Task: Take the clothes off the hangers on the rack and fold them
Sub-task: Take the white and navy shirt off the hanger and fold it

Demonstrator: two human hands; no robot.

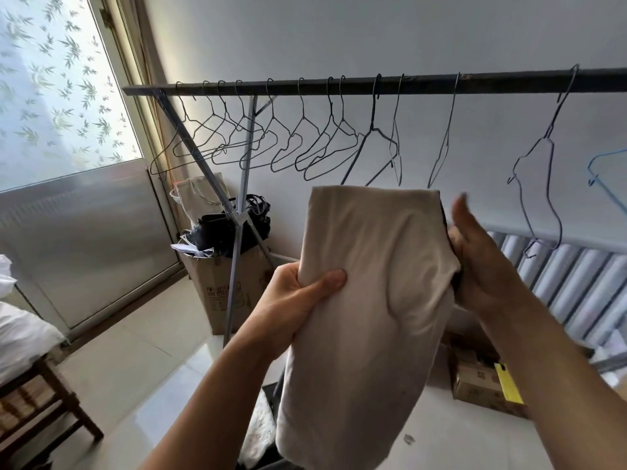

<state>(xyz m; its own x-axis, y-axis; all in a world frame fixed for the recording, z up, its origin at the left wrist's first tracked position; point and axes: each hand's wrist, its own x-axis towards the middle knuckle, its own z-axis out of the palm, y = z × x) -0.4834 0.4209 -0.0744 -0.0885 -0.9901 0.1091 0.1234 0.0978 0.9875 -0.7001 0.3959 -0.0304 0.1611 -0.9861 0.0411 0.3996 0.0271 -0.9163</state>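
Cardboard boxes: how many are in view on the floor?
2. One cardboard box stands at the rack's leg, holding bags; the other box lies lower right, beside the right forearm. The folded cloth may hide more.

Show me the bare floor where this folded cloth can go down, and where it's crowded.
Bare tiles lie between the wooden stool and the cardboard box under the rack. A smaller patch lies beside the cloth, before the low box. Crowded: bags heaped on the cardboard box.

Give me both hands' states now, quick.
Left hand: gripping the beige garment, thumb across its front.
Right hand: at the garment's right edge, fingers hidden behind it; cannot tell.
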